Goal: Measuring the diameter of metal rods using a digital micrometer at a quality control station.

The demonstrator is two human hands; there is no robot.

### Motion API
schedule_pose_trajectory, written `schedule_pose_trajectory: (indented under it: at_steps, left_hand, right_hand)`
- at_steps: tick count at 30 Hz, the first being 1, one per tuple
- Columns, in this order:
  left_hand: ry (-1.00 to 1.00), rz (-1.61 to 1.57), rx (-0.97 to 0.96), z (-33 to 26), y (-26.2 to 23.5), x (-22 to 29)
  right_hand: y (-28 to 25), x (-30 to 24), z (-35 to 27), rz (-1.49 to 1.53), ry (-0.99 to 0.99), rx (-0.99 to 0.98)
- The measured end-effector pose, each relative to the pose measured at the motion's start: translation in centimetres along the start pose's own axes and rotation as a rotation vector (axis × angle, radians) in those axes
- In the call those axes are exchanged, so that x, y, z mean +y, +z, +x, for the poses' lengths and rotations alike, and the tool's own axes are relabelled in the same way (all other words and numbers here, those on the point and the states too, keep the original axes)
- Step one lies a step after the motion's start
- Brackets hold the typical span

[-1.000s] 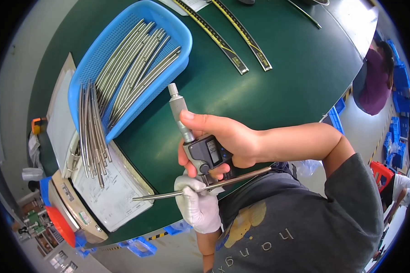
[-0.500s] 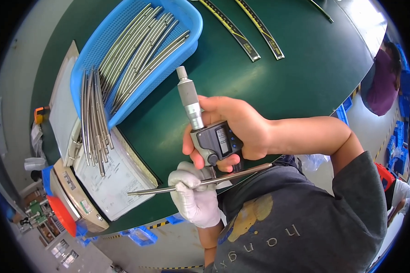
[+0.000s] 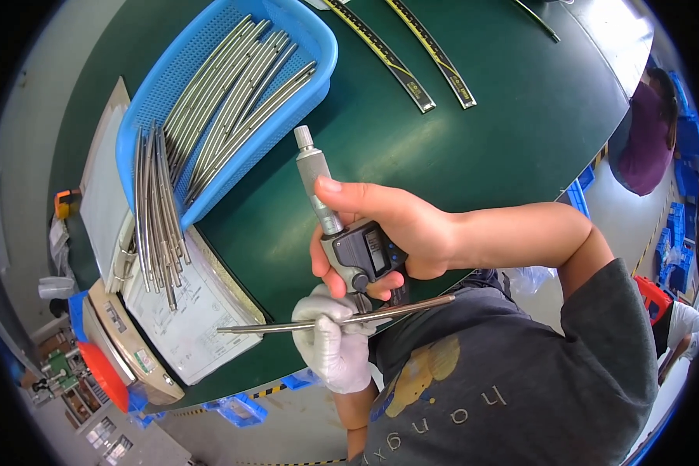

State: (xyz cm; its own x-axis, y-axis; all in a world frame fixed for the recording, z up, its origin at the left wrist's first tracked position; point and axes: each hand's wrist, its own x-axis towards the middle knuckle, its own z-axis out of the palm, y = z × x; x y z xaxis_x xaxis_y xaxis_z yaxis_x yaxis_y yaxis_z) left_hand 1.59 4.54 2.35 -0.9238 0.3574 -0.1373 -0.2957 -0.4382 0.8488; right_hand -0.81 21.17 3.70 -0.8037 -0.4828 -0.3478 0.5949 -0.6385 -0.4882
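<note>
My left hand (image 3: 335, 353), in a white glove, is closed around a thin metal rod (image 3: 268, 328). The rod lies nearly level across the front of my body. My bare right hand (image 3: 412, 225) grips a digital micrometer (image 3: 351, 250) with a grey body and a small display. Its thumb rests on the silver thimble, and the other fingers curl around the body. The micrometer's lower end meets the rod beside the gloved fingers; whether its measuring faces touch the rod, I cannot tell.
A blue plastic basket (image 3: 237, 167) holds several metal rods, with a bundle (image 3: 154, 225) leaning over its near edge. Papers with drawings (image 3: 202, 326) lie beneath. Two yellow-and-black rulers (image 3: 435, 54) lie on the green table (image 3: 489, 147). A beige scale (image 3: 128, 342) stands left; a person (image 3: 648, 140) sits far right.
My right thumb has come up onto the micrometer's thimble. The rod's right end has dropped, so it lies more level. The whole view has shifted slightly.
</note>
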Motion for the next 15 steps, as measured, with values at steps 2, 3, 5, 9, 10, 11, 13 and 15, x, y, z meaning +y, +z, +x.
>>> schedule_pose_trajectory:
  at_steps: [2,3,5,9,10,11,13,15]
  left_hand:
    - [-0.030,-0.027,0.031,-0.13,0.08,0.04]
    - [-0.043,-0.037,0.023,-0.08,0.16,0.05]
    - [-0.038,-0.017,0.029,-0.10,0.00,-0.03]
    - [-0.030,0.021,0.046,-0.09,-0.03,-0.12]
    - [-0.027,0.010,0.052,-0.08,0.04,-0.10]
    - [-0.027,0.010,0.052,-0.10,0.02,-0.11]
    - [-0.050,-0.015,0.052,-0.16,0.03,-0.09]
    - [-0.058,-0.009,0.057,-0.19,0.04,-0.09]
  right_hand:
    - [-0.04,-0.06,-0.01,0.008,0.008,-0.016]
    - [-0.14,-0.02,-0.09,0.054,0.005,-0.008]
    - [-0.27,-0.11,-0.16,0.098,0.007,0.002]
    - [-0.23,-0.14,-0.16,0.109,0.006,-0.009]
    - [-0.20,-0.20,-0.17,0.117,0.009,-0.012]
    - [-0.20,-0.23,-0.17,0.125,0.012,-0.015]
    - [-0.19,-0.26,-0.24,0.089,0.004,-0.002]
    - [-0.07,-0.28,-0.36,0.054,-0.005,0.014]
